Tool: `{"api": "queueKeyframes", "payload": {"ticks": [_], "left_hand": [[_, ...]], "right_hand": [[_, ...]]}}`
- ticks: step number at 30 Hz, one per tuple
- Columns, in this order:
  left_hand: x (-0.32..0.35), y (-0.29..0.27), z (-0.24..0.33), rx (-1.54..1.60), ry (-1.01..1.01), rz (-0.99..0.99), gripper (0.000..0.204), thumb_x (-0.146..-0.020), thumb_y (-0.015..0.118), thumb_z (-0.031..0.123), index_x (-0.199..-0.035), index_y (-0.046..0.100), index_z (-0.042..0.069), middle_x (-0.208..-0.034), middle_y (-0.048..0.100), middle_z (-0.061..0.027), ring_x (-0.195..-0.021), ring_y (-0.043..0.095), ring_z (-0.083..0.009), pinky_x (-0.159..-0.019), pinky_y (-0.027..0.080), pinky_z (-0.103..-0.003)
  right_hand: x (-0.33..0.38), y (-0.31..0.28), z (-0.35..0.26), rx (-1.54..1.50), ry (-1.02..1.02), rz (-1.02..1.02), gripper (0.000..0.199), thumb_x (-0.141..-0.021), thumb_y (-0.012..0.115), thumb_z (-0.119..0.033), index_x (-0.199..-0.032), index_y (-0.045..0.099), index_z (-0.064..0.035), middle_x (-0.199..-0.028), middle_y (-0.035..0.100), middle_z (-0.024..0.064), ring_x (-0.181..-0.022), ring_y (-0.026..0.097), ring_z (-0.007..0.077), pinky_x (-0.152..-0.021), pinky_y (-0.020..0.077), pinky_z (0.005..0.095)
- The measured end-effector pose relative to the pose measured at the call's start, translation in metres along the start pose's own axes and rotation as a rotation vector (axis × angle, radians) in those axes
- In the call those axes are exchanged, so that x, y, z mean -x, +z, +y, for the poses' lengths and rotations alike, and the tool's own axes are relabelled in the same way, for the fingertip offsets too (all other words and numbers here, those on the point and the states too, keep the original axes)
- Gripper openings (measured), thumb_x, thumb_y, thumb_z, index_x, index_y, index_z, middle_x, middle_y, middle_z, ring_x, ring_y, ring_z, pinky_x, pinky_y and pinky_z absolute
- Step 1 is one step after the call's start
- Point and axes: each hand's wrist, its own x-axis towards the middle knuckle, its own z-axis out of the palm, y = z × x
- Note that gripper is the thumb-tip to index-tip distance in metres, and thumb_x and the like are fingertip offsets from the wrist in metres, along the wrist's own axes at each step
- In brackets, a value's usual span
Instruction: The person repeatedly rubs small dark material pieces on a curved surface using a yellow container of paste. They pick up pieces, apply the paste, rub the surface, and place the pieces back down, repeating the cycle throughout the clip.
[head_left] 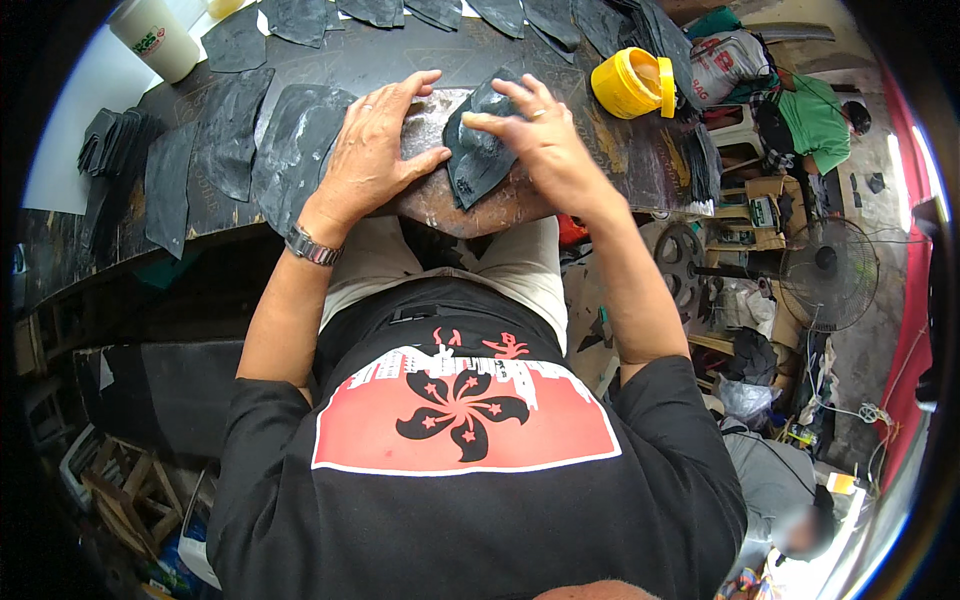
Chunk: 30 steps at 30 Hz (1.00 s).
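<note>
A dark, curved, leather-like piece [482,160] lies on a worn slab [428,112] at the table's near edge, with a whitish wet smear on it. My right hand [552,150] is over this piece, fingers apart, and one fingertip near the smear carries some white paste. My left hand [372,140] rests at the slab's left side, thumb and fingers spread, the thumb tip close to the piece's left edge. Nothing shows in its grasp. Left of it lies another dark piece [292,140] with pale smears. An open yellow tub [622,84] stands to the right.
More dark cut pieces [232,130] line the dark table [220,215], with a stack [118,140] at far left. A white cylindrical container [155,40] stands at the back left. A standing fan [828,262] and two people [815,122] are off to the right.
</note>
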Motion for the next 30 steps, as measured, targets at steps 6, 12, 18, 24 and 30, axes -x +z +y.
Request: {"api": "queueKeyframes", "payload": {"ticks": [6,12,18,24,30], "left_hand": [[0.0,0.0,-0.002,0.023,0.001,-0.005,0.083,-0.079,0.084,0.026,-0.151,0.044,0.015,-0.134,0.063,-0.0091,-0.128,0.057,-0.0287,-0.112,0.038,-0.043],[0.001,0.002,-0.003,0.028,-0.001,-0.003,0.083,-0.079,0.084,0.026,-0.151,0.045,0.016,-0.133,0.064,-0.009,-0.126,0.059,-0.0288,-0.111,0.039,-0.043],[0.001,0.002,-0.002,0.013,-0.003,0.009,0.082,-0.08,0.083,0.025,-0.152,0.044,0.016,-0.134,0.064,-0.0081,-0.125,0.059,-0.029,-0.112,0.039,-0.043],[0.001,0.001,-0.008,0.323,-0.044,0.036,0.066,-0.085,0.06,0.009,-0.149,0.048,0.018,-0.134,0.064,-0.0097,-0.125,0.058,-0.0312,-0.114,0.038,-0.043],[0.0,0.004,-0.015,-0.025,0.093,-0.11,0.044,-0.091,0.049,0.008,-0.131,0.067,0.016,-0.142,0.058,-0.0104,-0.134,0.052,-0.0295,-0.115,0.035,-0.044]], "right_hand": [[0.017,0.049,-0.013,0.572,0.005,0.126,0.078,-0.096,0.041,-0.072,-0.152,0.049,-0.0192,-0.163,0.035,0.0163,-0.155,0.015,0.0389,-0.116,0.0046,0.0747],[0.012,0.03,0.0,0.672,0.017,0.144,0.075,-0.096,0.038,-0.074,-0.148,0.055,-0.0224,-0.162,0.038,0.0145,-0.156,0.014,0.0366,-0.116,0.0044,0.0747],[-0.008,0.033,0.021,0.55,-0.179,-0.002,0.065,-0.098,0.039,-0.071,-0.156,0.04,-0.0409,-0.168,0.025,0.0106,-0.158,0.009,0.0352,-0.12,0.0004,0.071],[-0.001,0.03,0.017,0.483,-0.258,-0.094,0.063,-0.098,0.04,-0.07,-0.155,0.038,-0.0449,-0.17,0.021,0.0102,-0.158,0.007,0.0371,-0.119,0.003,0.0721],[0.029,0.032,0.008,0.456,-0.258,-0.132,0.067,-0.092,0.039,-0.078,-0.151,0.045,-0.0459,-0.171,0.017,0.0098,-0.158,0.001,0.0371,-0.119,-0.0004,0.0711]]}}
